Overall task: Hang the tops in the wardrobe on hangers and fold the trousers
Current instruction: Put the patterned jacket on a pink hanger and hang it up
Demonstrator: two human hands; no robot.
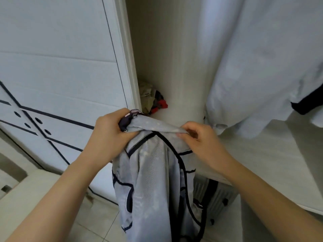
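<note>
One white garment (pixel 258 70) hangs in the wardrobe (pixel 166 63). The left hand (pixel 108 135) grips and the right hand (pixel 204 142) pinches the grey top (pixel 153 180), not yet hung.

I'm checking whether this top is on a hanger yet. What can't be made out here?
Head view:
Hanger: none shows; the bunched top and the left hand cover where one would sit.
Rail: cut off by the upper edge, above the white garment.
Corner pile: blurred, items unclear.
Hem of the top: cut off by the lower edge.
</note>
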